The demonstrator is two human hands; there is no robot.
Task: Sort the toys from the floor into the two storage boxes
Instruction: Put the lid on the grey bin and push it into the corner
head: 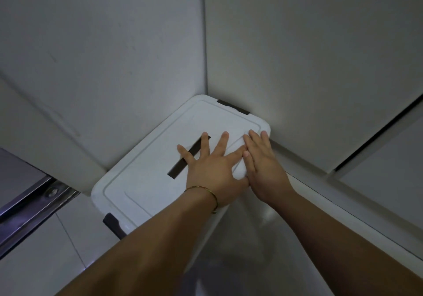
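Storage box lid bears left hand and right hand; fingers straight, gripping nothing.

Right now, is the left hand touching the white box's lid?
Touching. The head view shows the left hand lying flat on the lid, its spread fingers resting across the dark slot.

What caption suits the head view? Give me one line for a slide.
The left hand and right hand lie flat on a white storage-box lid tucked into a wall corner.
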